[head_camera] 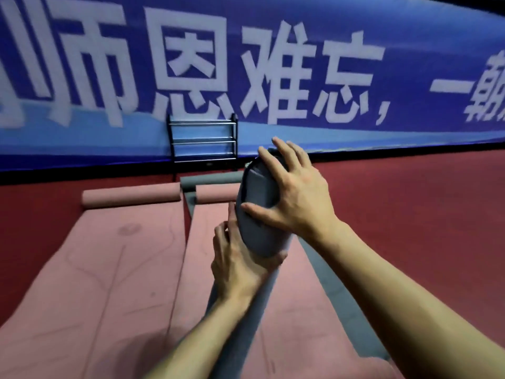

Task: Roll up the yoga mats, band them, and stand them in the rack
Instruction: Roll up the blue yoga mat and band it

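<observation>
A person is holding a rolled grey mat [257, 233] tilted above the pink mats [109, 269], the left hand [237, 266] and right hand [297, 203] fingers clasping it. Squeezing tight before banding probably matters; the rack [203, 143] is standing well ahead.

From where I stand, the right hand [295, 198] covers the far end of the grey rolled yoga mat [255, 222], and the roll in turn hides part of the left hand [237, 263] beneath it. A dark line near the roll's top could be a band or the mat's own edge; I can't tell. The blue wall banner with white characters [273, 64] is smeared, cut off left, top and right
</observation>
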A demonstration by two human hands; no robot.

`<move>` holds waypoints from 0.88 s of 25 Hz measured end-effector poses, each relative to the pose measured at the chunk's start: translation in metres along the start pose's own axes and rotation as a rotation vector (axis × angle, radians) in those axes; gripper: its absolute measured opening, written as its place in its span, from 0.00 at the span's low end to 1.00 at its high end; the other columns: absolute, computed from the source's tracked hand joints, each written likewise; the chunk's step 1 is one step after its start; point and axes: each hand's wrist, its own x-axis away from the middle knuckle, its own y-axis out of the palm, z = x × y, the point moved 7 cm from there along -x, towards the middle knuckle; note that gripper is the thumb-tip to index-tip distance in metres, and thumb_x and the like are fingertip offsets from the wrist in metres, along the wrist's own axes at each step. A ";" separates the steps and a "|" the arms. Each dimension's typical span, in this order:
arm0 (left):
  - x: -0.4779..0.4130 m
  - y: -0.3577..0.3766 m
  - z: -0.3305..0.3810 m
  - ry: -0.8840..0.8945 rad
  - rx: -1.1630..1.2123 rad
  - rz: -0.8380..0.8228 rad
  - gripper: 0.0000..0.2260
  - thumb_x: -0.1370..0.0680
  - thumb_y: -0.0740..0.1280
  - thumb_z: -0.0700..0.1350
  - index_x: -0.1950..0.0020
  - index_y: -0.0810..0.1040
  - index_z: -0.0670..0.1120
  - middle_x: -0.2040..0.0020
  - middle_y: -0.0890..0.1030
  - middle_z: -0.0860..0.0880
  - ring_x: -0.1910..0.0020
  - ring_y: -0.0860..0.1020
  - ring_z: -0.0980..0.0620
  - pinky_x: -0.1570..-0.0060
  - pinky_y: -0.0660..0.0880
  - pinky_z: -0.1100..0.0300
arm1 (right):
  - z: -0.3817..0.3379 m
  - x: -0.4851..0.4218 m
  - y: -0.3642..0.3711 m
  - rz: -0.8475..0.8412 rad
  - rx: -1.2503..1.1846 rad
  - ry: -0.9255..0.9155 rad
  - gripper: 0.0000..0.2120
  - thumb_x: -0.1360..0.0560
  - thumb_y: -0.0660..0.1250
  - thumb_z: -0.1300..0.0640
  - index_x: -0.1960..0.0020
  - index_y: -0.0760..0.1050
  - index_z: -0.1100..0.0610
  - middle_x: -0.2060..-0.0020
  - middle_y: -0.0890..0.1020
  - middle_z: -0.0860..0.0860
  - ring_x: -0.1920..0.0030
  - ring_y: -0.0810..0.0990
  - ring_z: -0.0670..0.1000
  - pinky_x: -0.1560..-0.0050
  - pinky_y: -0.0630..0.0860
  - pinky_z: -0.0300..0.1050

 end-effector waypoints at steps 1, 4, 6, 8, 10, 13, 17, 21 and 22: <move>0.000 -0.012 -0.016 -0.045 -0.012 0.006 0.59 0.45 0.78 0.69 0.20 0.54 0.57 0.34 0.68 0.53 0.34 0.73 0.46 0.49 0.78 0.47 | -0.023 -0.008 0.011 -0.049 -0.005 -0.039 0.49 0.36 0.64 0.24 0.22 0.65 0.49 0.23 0.65 0.53 0.24 0.64 0.59 0.36 0.75 0.62; -0.002 -0.038 -0.055 -0.135 -0.021 -0.036 0.57 0.45 0.77 0.69 0.22 0.57 0.53 0.31 0.68 0.54 0.32 0.72 0.49 0.45 0.77 0.51 | -0.077 -0.020 0.039 -0.106 0.009 -0.108 0.47 0.37 0.65 0.26 0.23 0.66 0.47 0.28 0.70 0.51 0.32 0.69 0.58 0.42 0.75 0.58; -0.022 -0.060 -0.072 -0.074 0.167 -0.066 0.50 0.38 0.73 0.67 0.22 0.57 0.53 0.27 0.68 0.57 0.29 0.71 0.54 0.35 0.73 0.53 | -0.104 -0.026 0.047 -0.086 -0.010 -0.165 0.45 0.37 0.66 0.27 0.25 0.69 0.48 0.31 0.74 0.50 0.37 0.73 0.58 0.45 0.76 0.56; -0.048 -0.082 -0.076 0.024 0.414 -0.152 0.39 0.29 0.67 0.58 0.20 0.57 0.56 0.24 0.70 0.55 0.27 0.71 0.54 0.29 0.70 0.47 | -0.110 -0.027 0.052 -0.034 -0.029 -0.167 0.42 0.36 0.66 0.28 0.28 0.73 0.49 0.35 0.79 0.49 0.42 0.78 0.57 0.47 0.77 0.54; -0.062 -0.096 -0.066 0.089 0.576 -0.245 0.32 0.24 0.63 0.49 0.20 0.61 0.54 0.27 0.74 0.54 0.29 0.74 0.54 0.30 0.71 0.46 | -0.103 -0.025 0.052 0.051 -0.027 -0.110 0.39 0.35 0.67 0.29 0.31 0.76 0.49 0.38 0.82 0.47 0.47 0.80 0.56 0.50 0.75 0.51; -0.068 -0.104 -0.058 0.013 0.628 -0.081 0.26 0.20 0.58 0.63 0.23 0.68 0.59 0.27 0.72 0.56 0.26 0.69 0.56 0.26 0.66 0.47 | -0.110 -0.022 0.051 0.113 -0.040 -0.108 0.38 0.34 0.69 0.30 0.32 0.77 0.51 0.37 0.82 0.47 0.46 0.82 0.54 0.50 0.77 0.49; -0.094 -0.118 -0.057 -0.214 0.607 0.085 0.29 0.32 0.64 0.73 0.39 0.81 0.57 0.40 0.77 0.50 0.39 0.77 0.54 0.33 0.73 0.52 | -0.119 -0.024 0.042 0.111 -0.193 -0.118 0.36 0.33 0.67 0.31 0.32 0.78 0.52 0.36 0.82 0.47 0.40 0.82 0.48 0.46 0.80 0.46; -0.108 -0.120 -0.052 -0.224 0.640 -0.002 0.15 0.28 0.68 0.57 0.47 0.81 0.49 0.48 0.84 0.52 0.45 0.81 0.52 0.43 0.76 0.54 | -0.096 -0.028 0.035 0.098 -0.297 0.045 0.32 0.26 0.58 0.29 0.33 0.79 0.48 0.38 0.83 0.43 0.39 0.81 0.46 0.48 0.75 0.42; -0.110 -0.120 -0.051 -0.225 0.631 0.016 0.12 0.26 0.69 0.54 0.48 0.80 0.48 0.51 0.85 0.52 0.48 0.81 0.52 0.47 0.76 0.55 | -0.091 -0.030 0.033 0.108 -0.295 0.092 0.30 0.24 0.55 0.30 0.35 0.79 0.47 0.39 0.84 0.42 0.40 0.81 0.46 0.49 0.74 0.42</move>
